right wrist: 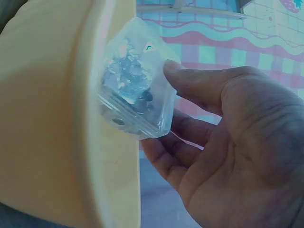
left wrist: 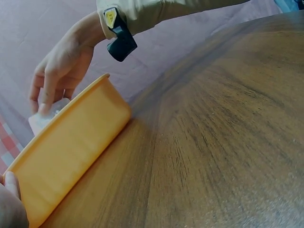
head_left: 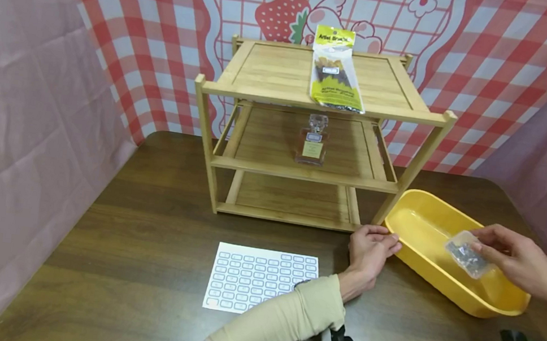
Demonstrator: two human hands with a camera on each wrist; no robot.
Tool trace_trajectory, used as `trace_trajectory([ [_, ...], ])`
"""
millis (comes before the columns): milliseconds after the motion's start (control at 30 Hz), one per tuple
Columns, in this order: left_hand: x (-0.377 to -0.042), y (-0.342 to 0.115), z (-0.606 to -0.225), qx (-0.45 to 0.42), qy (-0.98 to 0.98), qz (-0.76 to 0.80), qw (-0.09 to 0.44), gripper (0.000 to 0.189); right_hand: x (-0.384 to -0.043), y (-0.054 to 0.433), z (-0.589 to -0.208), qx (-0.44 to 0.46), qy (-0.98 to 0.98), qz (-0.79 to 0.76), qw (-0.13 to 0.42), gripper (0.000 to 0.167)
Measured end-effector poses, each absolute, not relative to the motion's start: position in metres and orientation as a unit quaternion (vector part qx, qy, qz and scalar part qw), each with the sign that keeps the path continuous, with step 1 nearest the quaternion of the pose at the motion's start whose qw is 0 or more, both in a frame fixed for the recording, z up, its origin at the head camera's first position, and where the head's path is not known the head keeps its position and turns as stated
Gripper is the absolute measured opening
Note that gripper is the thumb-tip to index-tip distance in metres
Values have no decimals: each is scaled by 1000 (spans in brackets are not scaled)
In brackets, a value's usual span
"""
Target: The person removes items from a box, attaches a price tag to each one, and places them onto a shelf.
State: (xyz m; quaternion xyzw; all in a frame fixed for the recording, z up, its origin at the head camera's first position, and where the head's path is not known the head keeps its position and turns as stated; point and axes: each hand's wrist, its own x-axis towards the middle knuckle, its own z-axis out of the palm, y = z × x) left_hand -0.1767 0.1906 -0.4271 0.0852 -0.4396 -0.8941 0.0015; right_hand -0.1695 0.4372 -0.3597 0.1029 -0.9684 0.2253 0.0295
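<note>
Over the yellow basin (head_left: 449,286), my right hand (head_left: 519,257) pinches a small clear plastic box (head_left: 469,254) by one end. Small silvery pieces show through the walls of the box (right wrist: 130,80). The right wrist view has the thumb on one face and the other fingers (right wrist: 166,156) behind. My left hand (head_left: 367,256) holds the near left end of the basin by its rim, close to the shelf's front right leg. In the left wrist view only part of that hand (left wrist: 12,204) shows at the basin's edge.
A three-tier wooden shelf (head_left: 288,218) stands behind, with a bag of artist brushes (head_left: 338,70) on top and a glass perfume bottle (head_left: 312,144) on the middle tier. A sheet of numbered labels (head_left: 260,277) lies on the table (head_left: 138,268), partly under the left sleeve.
</note>
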Motion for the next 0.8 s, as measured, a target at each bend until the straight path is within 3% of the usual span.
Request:
trace_trajectory([
  [300, -177, 189, -427, 89, -439, -894, 3, 19, -167, 425, -354, 115, -952, 275, 66, 20],
  [567, -174, 184, -426, 90, -441, -893, -12, 18, -162, 409, -345, 116, -950, 282, 66, 18],
  [800, -171, 170, -425, 41, -425, -904, -25, 15, -158, 395, -341, 155, -937, 304, 73, 14],
])
